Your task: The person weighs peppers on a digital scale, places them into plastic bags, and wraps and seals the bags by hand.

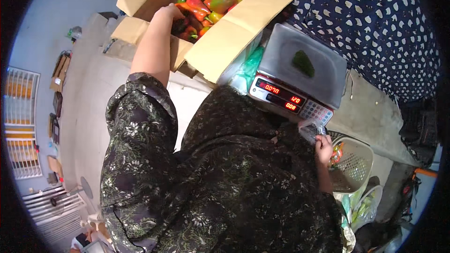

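Note:
My left hand (173,12) reaches into an open cardboard box (230,30) and is at the near left side of a heap of red, orange and green peppers (197,5). Its fingers are partly hidden, so I cannot tell whether they grip a pepper. Low on the right, my right hand (323,148) pinches a thin clear plastic bag (311,129) in front of the keypad of a digital scale (276,51). A rough, dark green object (303,64) lies on the scale's metal pan, and red digits glow on its display.
A perforated plastic basket (355,168) with some peppers stands beside my right hand. Green plastic (254,64) is wedged between box and scale. Dark patterned cloth (365,24) hangs beyond the scale. A bag of green produce (367,207) sits below the basket.

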`<state>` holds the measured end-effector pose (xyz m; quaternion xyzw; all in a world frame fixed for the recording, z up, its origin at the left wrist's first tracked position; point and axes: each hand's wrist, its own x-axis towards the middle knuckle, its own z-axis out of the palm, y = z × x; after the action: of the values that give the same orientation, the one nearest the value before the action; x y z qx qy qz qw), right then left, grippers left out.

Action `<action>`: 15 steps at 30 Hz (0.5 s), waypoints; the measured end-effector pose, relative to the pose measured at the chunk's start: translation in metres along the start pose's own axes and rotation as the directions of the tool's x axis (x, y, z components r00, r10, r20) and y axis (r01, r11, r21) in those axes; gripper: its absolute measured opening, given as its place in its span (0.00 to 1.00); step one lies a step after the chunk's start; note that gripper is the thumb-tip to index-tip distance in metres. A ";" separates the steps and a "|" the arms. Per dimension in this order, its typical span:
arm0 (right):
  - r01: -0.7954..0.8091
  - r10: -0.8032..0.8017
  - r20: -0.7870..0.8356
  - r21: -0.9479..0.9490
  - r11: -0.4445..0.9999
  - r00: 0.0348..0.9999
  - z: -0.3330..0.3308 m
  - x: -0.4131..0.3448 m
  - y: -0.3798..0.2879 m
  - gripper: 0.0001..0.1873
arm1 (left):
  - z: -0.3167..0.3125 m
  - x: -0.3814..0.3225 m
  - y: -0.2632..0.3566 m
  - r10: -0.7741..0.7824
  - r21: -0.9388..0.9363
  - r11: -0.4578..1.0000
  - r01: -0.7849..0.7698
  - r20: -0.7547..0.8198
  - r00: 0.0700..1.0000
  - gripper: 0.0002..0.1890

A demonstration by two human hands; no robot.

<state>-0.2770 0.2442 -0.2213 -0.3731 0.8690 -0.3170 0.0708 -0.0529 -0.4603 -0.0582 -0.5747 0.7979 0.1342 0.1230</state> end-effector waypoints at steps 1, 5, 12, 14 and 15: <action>-0.015 0.016 0.027 -0.020 1.000 1.000 0.000 0.000 0.001 0.06 | -0.003 -0.004 -0.004 0.003 0.000 1.000 -0.003 0.059 0.998 0.24; 0.032 -0.032 -0.007 0.058 0.998 0.999 0.001 0.003 0.001 0.07 | 0.013 0.022 -0.046 -0.120 -0.197 0.965 0.173 0.253 0.960 0.26; -0.012 0.013 -0.026 0.066 0.998 1.000 -0.004 0.003 -0.016 0.07 | 0.021 0.001 -0.024 0.074 -0.298 0.954 0.046 0.382 0.921 0.39; 0.007 -0.006 -0.012 0.070 0.998 1.000 -0.004 0.006 -0.012 0.07 | 0.027 0.003 -0.026 0.134 -0.288 0.957 -0.024 0.369 0.920 0.42; 0.024 -0.024 -0.001 0.067 0.997 1.000 -0.004 0.008 -0.011 0.07 | 0.028 0.004 -0.029 0.205 -0.314 0.945 -0.092 0.348 0.915 0.39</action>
<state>-0.2772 0.2348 -0.2109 -0.3811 0.8533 -0.3469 0.0794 -0.0253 -0.4631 -0.0879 -0.4870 0.7728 0.3664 0.1770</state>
